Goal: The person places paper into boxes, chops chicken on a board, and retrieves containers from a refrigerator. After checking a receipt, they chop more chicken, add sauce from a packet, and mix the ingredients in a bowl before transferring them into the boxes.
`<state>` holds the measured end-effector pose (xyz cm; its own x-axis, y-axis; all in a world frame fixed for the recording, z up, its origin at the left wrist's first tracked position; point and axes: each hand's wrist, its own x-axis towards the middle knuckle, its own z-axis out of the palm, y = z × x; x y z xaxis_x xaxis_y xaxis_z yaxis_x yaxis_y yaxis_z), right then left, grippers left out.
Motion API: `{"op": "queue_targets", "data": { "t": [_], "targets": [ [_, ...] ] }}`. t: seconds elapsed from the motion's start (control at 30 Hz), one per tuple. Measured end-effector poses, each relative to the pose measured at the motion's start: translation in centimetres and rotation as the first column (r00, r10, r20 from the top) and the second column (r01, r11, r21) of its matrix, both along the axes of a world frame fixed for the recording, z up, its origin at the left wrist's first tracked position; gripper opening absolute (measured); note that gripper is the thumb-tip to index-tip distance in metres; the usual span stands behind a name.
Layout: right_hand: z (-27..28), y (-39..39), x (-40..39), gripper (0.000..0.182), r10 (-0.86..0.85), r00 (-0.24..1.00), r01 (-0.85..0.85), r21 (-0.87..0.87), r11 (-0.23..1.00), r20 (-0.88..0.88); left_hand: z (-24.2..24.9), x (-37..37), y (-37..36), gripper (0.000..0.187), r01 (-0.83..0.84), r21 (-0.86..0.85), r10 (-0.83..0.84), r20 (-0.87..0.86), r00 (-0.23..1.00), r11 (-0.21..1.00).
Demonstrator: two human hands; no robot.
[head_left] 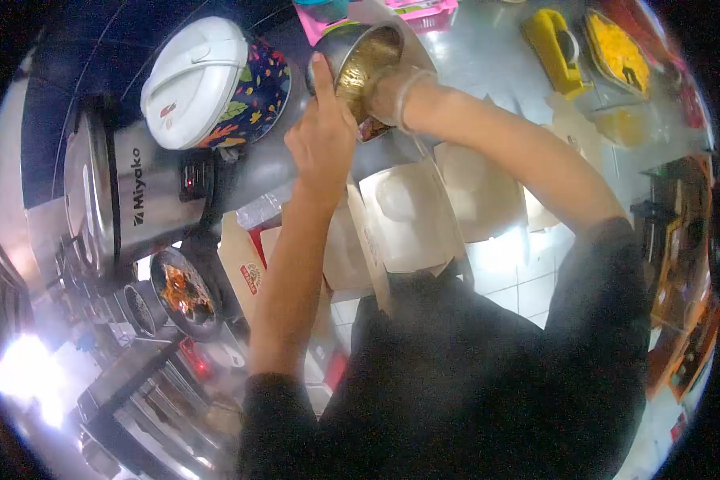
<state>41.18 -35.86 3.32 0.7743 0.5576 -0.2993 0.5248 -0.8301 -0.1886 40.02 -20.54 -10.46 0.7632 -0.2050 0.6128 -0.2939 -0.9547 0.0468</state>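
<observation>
A: How are the 2 arms placed?

B: Both reach forward over the steel surface (488, 56). The left hand (322, 140) is raised, its fingers (325, 80) closed around the rim of a tilted steel bowl (358, 50). The right hand (388, 92) is pushed into the bowl's mouth; whether its fingers are curled or spread cannot be told.

A: What lies nearby?

B: Open paper food boxes (412, 212) lie just below the bowl. A white-lidded rice cooker (208, 84) stands to the left.
</observation>
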Motion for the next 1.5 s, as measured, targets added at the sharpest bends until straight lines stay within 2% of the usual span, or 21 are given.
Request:
{"op": "queue_targets", "data": {
  "t": [0.13,0.2,0.33,0.37,0.4,0.43,0.47,0.5,0.53,0.67,0.73,0.77,0.8,0.83,0.97,1.03,1.13,1.23,1.3,1.37,1.5],
  "targets": [
    [-6.9,-0.6,0.9,0.024,0.075,0.924,-0.153,0.18,0.972,0.376,0.2,-0.1,0.2,0.061,-0.056,0.003,0.056,-0.06,0.997,0.998],
    [-14.1,1.0,3.5,0.025,-0.528,0.824,0.075,0.885,0.46,0.205,0.9,0.1,0.5,0.061,-0.121,0.005,0.121,-0.114,0.986,0.993],
    [-14.7,-0.3,4.1,0.028,-0.342,0.939,0.208,0.845,0.493,-0.032,1.4,0.1,3.1,0.06,-0.096,-0.084,0.099,0.033,0.995,0.992],
    [-11.7,-0.4,2.5,0.03,-0.293,0.919,0.102,0.56,0.822,0.263,1.4,-0.1,3.8,0.059,-0.053,-0.133,0.062,0.068,0.996,0.99],
    [-9.5,-0.1,1.8,0.032,-0.124,0.849,0.051,0.154,0.987,0.514,2.8,-0.6,4.0,0.058,-0.119,-0.012,0.119,0.013,0.993,0.993],
    [-8.4,0.8,1.9,0.032,-0.099,0.848,0.023,0.15,0.988,0.521,3.3,-0.9,4.6,0.058,-0.146,-0.017,0.146,0.019,0.989,0.989],
    [-7.4,1.9,2.0,0.035,-0.394,0.916,0.332,0.682,0.652,-0.07,3.8,-1.1,5.2,0.056,-0.131,-0.044,0.133,0.044,0.99,0.99],
    [-6.8,2.7,2.0,0.039,-0.231,0.691,0.713,0.698,0.068,-0.685,4.7,-1.4,5.5,0.055,-0.11,-0.07,0.115,0.069,0.991,0.991],
    [-9.3,3.4,3.9,0.046,-0.254,0.883,0.441,0.883,0.162,-0.395,5.7,-2.1,5.7,0.054,-0.139,-0.081,0.145,0.073,0.987,0.987],
    [-12.4,3.4,4.6,0.051,-0.236,0.857,0.476,0.879,0.024,-0.458,10.0,-4.4,6.5,0.054,-0.186,-0.234,0.211,0.088,0.974,0.954],
    [-19.0,3.6,8.0,0.054,0.008,0.893,0.448,0.89,-0.08,-0.449,11.3,-5.7,7.5,0.055,-0.2,-0.266,0.229,0.083,0.97,0.943],
    [-16.6,4.0,7.2,0.054,0.019,0.898,0.44,0.896,-0.067,-0.44,11.9,-6.2,8.1,0.055,-0.211,-0.274,0.244,0.092,0.965,0.938],
    [-12.4,4.5,5.1,0.037,-0.101,0.951,0.293,0.748,0.595,-0.293,12.4,-6.8,8.6,0.056,-0.221,-0.286,0.258,0.098,0.961,0.932],
    [-10.0,5.0,3.8,0.026,-0.091,0.991,0.109,0.202,0.973,-0.093,12.7,-7.5,9.1,0.057,-0.23,-0.296,0.27,0.1,0.958,0.927],
    [-14.8,4.6,5.7,0.019,0.172,0.863,0.061,0.437,0.897,-0.475,13.9,-9.7,11.0,0.059,-0.25,-0.329,0.297,0.099,0.95,0.911],
    [-13.9,4.7,5.3,0.03,0.27,0.95,-0.252,0.126,0.96,-0.155,14.7,-11.2,12.1,0.06,-0.179,-0.394,0.24,0.112,0.964,0.901],
    [-9.9,5.5,6.1,0.022,0.151,0.988,-0.15,0.05,0.987,-0.016,15.4,-14.0,14.5,0.055,-0.169,-0.398,0.253,0.168,0.953,0.902],
    [-6.5,5.4,6.1,0.016,-0.028,0.981,0.036,-0.04,0.999,0.19,16.4,-18.2,16.9,0.041,-0.312,-0.595,0.371,-0.025,0.928,0.741],
    [-8.5,3.8,5.4,0.022,-0.016,0.998,0.026,-0.159,0.987,0.067,16.3,-21.2,18.3,0.037,-0.349,-0.672,0.39,-0.098,0.916,0.653],
    [-11.5,4.5,4.8,0.04,0.009,0.983,-0.074,-0.35,0.934,-0.185,16.1,-25.3,20.2,0.032,-0.54,-0.832,0.496,-0.418,0.761,0.127],
    [-11.6,3.0,6.8,0.048,-0.001,0.998,-0.003,-0.076,0.997,-0.061,6.2,-39.1,25.9,0.03,-0.754,-0.606,0.737,-0.384,0.557,0.254]
  ]
}}
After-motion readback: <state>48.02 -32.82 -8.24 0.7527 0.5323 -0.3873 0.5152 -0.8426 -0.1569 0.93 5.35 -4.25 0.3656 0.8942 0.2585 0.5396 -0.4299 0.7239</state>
